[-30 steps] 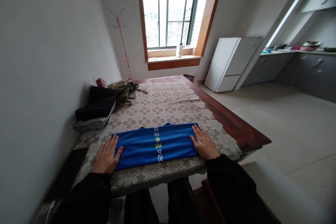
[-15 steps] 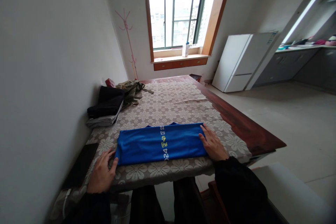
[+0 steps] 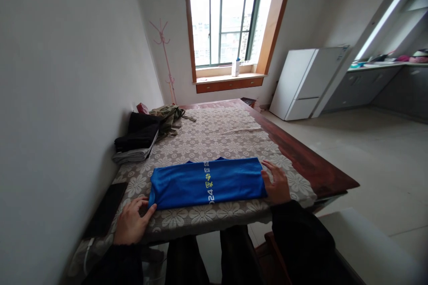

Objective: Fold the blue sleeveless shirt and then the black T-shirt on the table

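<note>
A blue shirt (image 3: 180, 185), folded into a long flat strip with white and yellow printing across its middle, lies on the lace tablecloth (image 3: 174, 218) close to the table's near edge. At its left end, my left hand (image 3: 132, 221) rests with fingers apart, the thumb touching the near left corner. My right hand (image 3: 278, 185) is at the opposite end, fingers spread, its thumb touching the cloth edge. Neither hand appears to grip the fabric. The undersides of both hands are hidden.
Folded dark clothes (image 3: 138, 131) and an olive-green bag or garment (image 3: 167, 118) lie by the left wall. A dark flat device (image 3: 106, 209) with a white cable (image 3: 86, 256) is left of my left hand. A white fridge (image 3: 302, 82) stands at the back right.
My right hand has slid off the shirt's top surface to its right end. My left hand has shifted slightly right against the left corner. The view has tilted slightly.
</note>
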`<action>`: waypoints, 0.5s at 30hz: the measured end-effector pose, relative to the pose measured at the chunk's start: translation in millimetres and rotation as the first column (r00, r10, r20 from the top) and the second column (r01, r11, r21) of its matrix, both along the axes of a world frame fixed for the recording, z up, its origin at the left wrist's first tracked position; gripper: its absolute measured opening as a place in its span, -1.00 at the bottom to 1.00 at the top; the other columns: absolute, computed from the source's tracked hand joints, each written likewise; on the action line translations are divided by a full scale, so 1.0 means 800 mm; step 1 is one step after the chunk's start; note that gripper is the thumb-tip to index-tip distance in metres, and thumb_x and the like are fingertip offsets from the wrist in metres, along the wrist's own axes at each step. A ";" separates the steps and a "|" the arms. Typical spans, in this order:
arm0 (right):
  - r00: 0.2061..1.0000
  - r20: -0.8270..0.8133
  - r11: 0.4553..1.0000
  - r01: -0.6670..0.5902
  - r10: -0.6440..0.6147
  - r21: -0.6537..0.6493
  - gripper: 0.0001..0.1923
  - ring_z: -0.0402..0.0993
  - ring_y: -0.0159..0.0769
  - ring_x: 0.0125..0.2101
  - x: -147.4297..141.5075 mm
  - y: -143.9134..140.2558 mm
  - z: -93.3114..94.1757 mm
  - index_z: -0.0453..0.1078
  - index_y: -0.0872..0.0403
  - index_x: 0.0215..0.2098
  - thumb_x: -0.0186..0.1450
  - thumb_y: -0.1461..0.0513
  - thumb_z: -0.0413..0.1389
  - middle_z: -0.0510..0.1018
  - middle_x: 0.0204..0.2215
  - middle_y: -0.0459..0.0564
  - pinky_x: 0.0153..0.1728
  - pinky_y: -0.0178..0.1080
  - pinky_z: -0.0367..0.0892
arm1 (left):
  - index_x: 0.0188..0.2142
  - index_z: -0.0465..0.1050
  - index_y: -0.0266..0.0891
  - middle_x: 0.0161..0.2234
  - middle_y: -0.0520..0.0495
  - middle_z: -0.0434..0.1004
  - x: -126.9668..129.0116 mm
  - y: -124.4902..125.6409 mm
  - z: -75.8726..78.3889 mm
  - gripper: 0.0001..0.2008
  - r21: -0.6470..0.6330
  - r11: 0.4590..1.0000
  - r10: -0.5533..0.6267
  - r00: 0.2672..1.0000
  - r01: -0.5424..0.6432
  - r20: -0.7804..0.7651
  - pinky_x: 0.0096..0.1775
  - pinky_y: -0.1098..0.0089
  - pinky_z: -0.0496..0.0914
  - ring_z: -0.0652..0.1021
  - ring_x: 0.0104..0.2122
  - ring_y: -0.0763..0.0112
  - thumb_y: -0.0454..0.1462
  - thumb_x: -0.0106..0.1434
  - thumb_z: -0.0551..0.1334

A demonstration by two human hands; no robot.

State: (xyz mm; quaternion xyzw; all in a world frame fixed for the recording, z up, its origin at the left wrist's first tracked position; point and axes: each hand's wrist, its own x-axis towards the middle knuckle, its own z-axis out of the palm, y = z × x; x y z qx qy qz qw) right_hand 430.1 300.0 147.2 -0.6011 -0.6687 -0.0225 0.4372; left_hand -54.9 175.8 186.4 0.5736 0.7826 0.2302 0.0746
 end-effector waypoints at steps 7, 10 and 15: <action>0.989 -0.124 0.984 -0.061 0.083 0.169 -0.70 0.46 0.04 0.14 -0.040 -0.099 -0.023 0.49 -0.03 0.02 0.44 0.12 0.00 0.59 0.04 0.14 0.27 0.23 0.22 | -0.29 0.52 -0.08 -0.24 -0.12 0.66 0.006 -0.012 0.014 -0.65 -0.095 0.995 0.049 0.997 -0.043 0.065 -0.12 0.15 0.48 0.62 -0.17 0.06 0.07 0.19 0.16; 0.968 -0.158 0.959 -0.154 0.194 0.239 -0.73 0.48 0.03 0.10 -0.061 -0.141 -0.046 0.50 -0.05 0.04 0.42 0.23 0.07 0.60 0.01 0.10 0.14 0.20 0.36 | -0.33 0.46 -0.06 -0.35 -0.04 0.63 0.014 -0.027 0.024 -0.74 -0.149 0.987 0.073 0.994 -0.061 0.083 -0.27 0.23 0.45 0.64 -0.31 0.13 0.01 0.20 0.17; 0.926 -0.270 0.957 -0.218 0.265 0.191 -0.76 0.58 -0.07 -0.07 -0.076 -0.186 -0.070 0.53 -0.05 -0.01 0.42 0.27 0.09 0.62 -0.12 0.07 -0.10 -0.05 0.51 | -0.35 0.44 -0.07 -0.35 -0.04 0.66 0.016 -0.064 0.019 -0.68 -0.087 0.985 0.168 0.924 -0.147 0.343 -0.20 0.21 0.50 0.67 -0.24 0.05 0.06 0.01 0.31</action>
